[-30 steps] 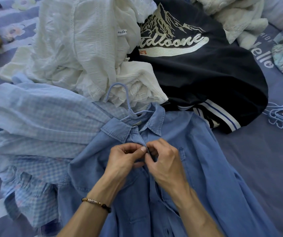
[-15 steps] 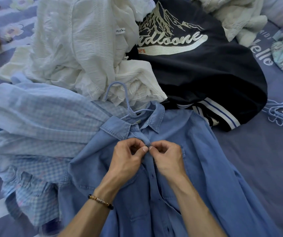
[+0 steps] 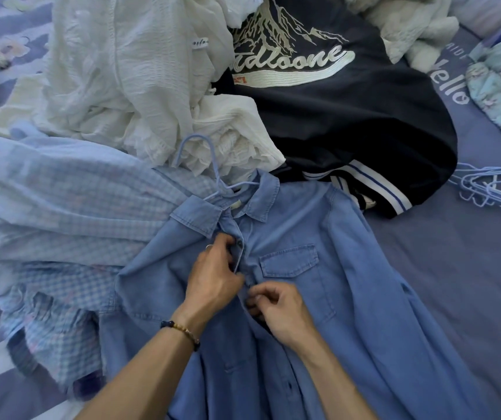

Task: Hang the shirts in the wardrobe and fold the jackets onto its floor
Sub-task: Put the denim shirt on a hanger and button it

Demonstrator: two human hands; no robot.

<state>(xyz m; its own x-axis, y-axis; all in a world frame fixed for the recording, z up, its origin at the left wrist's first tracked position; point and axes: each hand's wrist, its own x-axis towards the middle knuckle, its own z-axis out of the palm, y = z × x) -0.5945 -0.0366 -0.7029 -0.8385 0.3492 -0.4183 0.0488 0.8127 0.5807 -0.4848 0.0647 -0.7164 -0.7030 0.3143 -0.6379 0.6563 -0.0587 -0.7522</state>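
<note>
fingers (image 3: 253,298) curled at shirt (image 3: 349,268) placket

Head view, sole camera: worn on the person's head, facing forward and steeply down, close over the denim shirt (image 3: 349,298). Both forearms enter from the bottom edge below that shirt. Wide angle bends the bedding beyond it at the edges.

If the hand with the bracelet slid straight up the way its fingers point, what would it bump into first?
Probably the denim shirt's collar, just past the left hand. Beyond that comes the blue hanger hook, then the white clothes. Heights are hard to judge.
</note>
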